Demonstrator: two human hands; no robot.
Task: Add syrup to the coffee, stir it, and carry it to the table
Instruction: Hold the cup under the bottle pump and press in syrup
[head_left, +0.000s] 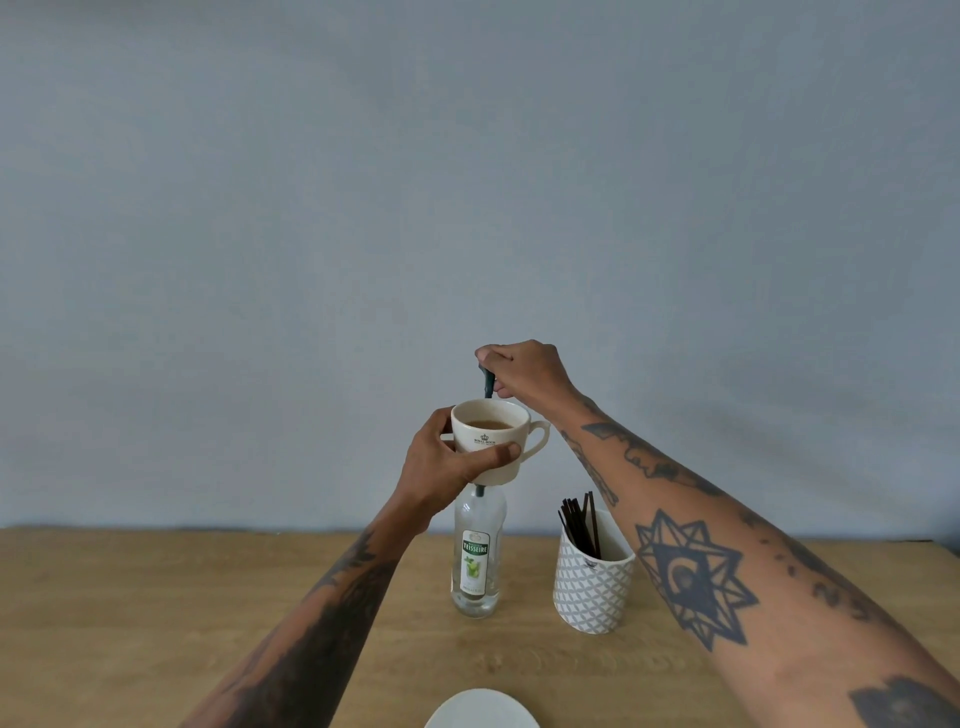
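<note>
My left hand (441, 462) grips a white coffee cup (491, 441) by its body and holds it in the air, handle pointing right. Brown coffee shows inside the cup. Directly below and behind the cup a clear syrup bottle (477, 561) with a green and white label stands on the wooden table (156, 597). A dark green pump stem (488, 387) rises from the bottle behind the cup's far rim. My right hand (524, 371) is curled over the top of that pump. The pump's spout is hidden.
A white and grey patterned holder (592, 587) with several dark stir sticks (579, 525) stands to the right of the bottle, under my right forearm. A white saucer (483, 712) lies at the near table edge. A plain grey wall is behind.
</note>
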